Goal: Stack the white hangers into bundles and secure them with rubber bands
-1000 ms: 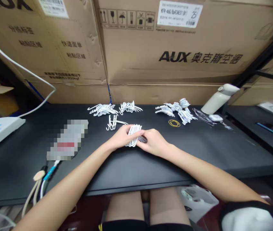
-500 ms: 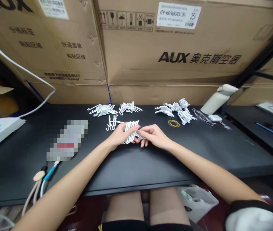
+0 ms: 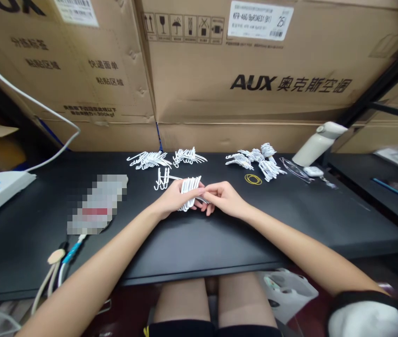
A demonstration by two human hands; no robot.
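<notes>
A bundle of white hooks [image 3: 190, 193] lies in my left hand [image 3: 170, 199], its thumb pressed across the front and the fingers behind. My right hand [image 3: 224, 199] meets the bundle's right side, fingertips pinched around the hooks' stem ends near the left thumb. Exactly what the right fingertips grip is partly hidden. Just behind my left hand, a few loose white hooks [image 3: 163, 179] rest on the black table [image 3: 202, 248]. Farther back lie two piles of white hooks, a left pile [image 3: 149, 160] and a right pile [image 3: 189, 157].
Bundled white hooks [image 3: 271, 168] and yellow rubber bands [image 3: 253, 179] lie back right, near glasses [image 3: 295, 171], a white case [image 3: 313, 172] and a tilted bottle [image 3: 320, 144]. A blurred-out device [image 3: 98, 206] with a cable lies left. Large cartons [image 3: 191, 93] stand behind the table.
My right fingers have closed in slightly toward the left thumb at the bundle's stem ends. The bundle stays in my left hand; the view has shifted a little.
</notes>
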